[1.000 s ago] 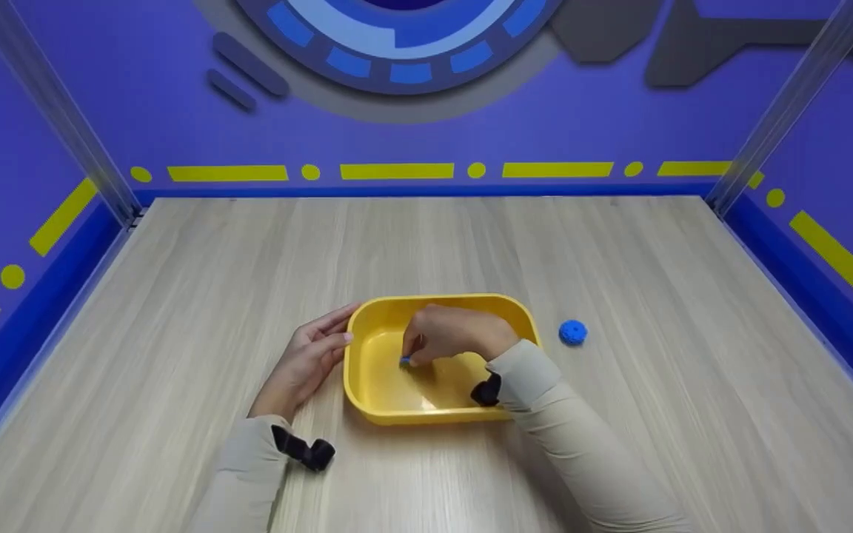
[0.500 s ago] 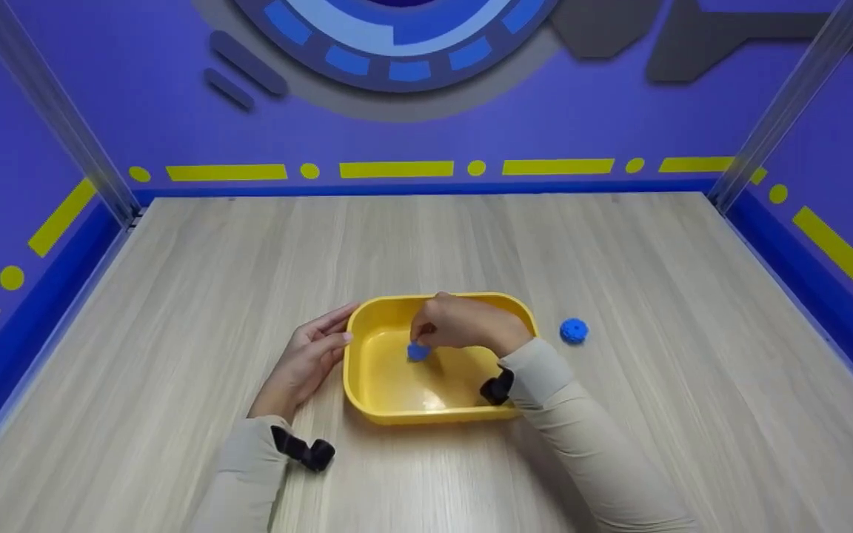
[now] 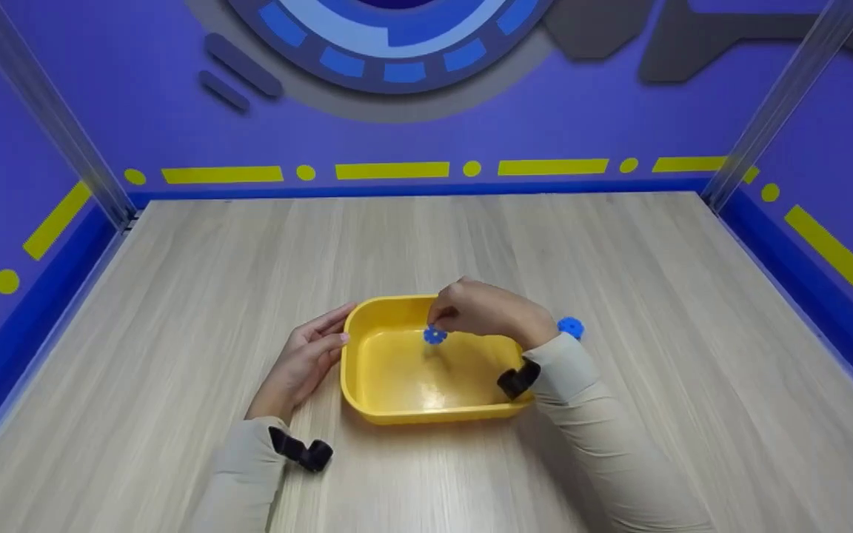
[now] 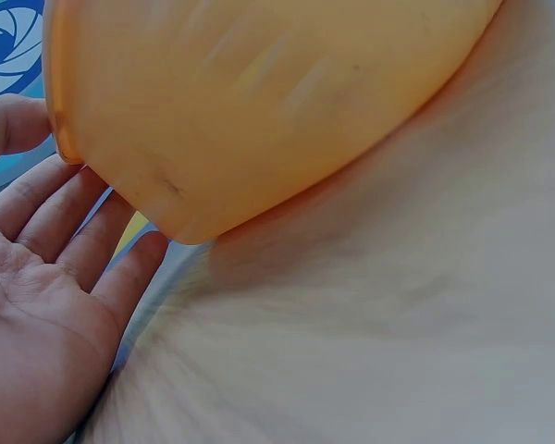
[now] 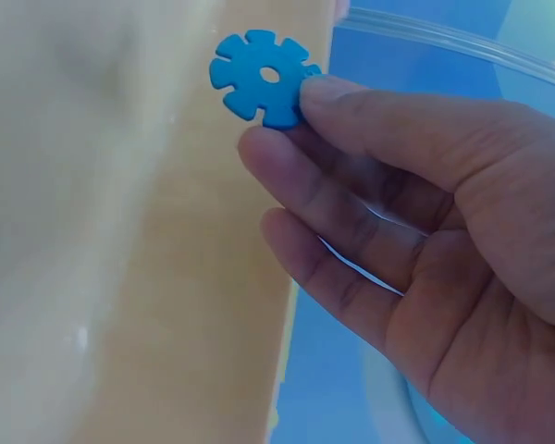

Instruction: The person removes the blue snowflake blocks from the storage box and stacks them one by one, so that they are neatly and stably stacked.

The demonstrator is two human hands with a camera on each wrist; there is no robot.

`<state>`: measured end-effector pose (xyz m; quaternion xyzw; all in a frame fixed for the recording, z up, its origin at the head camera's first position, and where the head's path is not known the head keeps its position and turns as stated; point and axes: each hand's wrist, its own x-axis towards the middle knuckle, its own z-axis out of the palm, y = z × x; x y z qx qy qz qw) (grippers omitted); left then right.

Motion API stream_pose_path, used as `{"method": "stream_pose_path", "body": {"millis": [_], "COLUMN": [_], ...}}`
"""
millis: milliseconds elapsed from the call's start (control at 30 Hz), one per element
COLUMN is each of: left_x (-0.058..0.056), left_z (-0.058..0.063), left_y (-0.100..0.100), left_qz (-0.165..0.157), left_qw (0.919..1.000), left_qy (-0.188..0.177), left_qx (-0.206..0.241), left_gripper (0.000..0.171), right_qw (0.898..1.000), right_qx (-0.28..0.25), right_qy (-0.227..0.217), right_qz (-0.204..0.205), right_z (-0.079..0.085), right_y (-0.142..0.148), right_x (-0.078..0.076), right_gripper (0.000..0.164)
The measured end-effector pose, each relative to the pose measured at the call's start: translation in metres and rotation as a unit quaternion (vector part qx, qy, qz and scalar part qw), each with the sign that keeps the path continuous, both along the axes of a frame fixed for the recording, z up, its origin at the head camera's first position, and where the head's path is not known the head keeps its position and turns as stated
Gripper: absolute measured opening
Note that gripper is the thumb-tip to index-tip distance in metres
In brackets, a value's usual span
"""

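Note:
A yellow plastic bin (image 3: 397,416) stands on the wooden table. My left hand (image 3: 303,363) touches its left end from outside; in the left wrist view, the fingers (image 4: 88,236) lie nearly straight against the bin wall (image 4: 250,120), with the thumb near the rim. Over the bin's inside, my right hand (image 3: 489,311) pinches a blue notched plastic disc (image 3: 430,339) between thumb and finger. The right wrist view shows this disc (image 5: 248,88) with slots round its edge and a hole in the middle. Its other fingers stay loosely bent.
To the right of the bin, a small blue notched piece or stack (image 3: 570,326) rests on the table (image 3: 693,370), partly covered by the right forearm. Blue panels (image 3: 397,141) with yellow markings wall the table at the back and sides.
My right hand has lifted the blue disc from the bin's floor and carried it to the right and away from me. The left hand keeps its place at the bin.

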<state>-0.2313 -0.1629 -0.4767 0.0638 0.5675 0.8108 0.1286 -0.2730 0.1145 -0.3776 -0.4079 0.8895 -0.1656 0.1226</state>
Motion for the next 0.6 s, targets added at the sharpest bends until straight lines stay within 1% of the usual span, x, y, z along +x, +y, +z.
{"method": "stream_pose_path", "body": {"millis": [133, 333, 433, 600], "left_x": [0.000, 0.000, 0.000, 0.000], "left_z": [0.000, 0.000, 0.000, 0.000], "left_y": [0.000, 0.001, 0.001, 0.001], "left_qz": [0.001, 0.012, 0.011, 0.009], "left_qw": [1.0000, 0.9999, 0.9999, 0.9999], "left_qy": [-0.002, -0.011, -0.010, -0.011], "left_qx": [0.000, 0.004, 0.004, 0.010], "left_gripper": [0.062, 0.061, 0.062, 0.060], "right_qw": [1.000, 0.998, 0.998, 0.995], "right_qx": [-0.016, -0.045, -0.051, -0.057], "right_qy": [0.017, 0.029, 0.030, 0.041], "right_qz": [-0.005, -0.017, -0.032, -0.071], "right_z": [0.004, 0.011, 0.015, 0.018], "right_y": [0.011, 0.032, 0.042, 0.059], "right_x": [0.000, 0.002, 0.004, 0.008], "right_gripper": [0.015, 0.015, 0.015, 0.015]}}
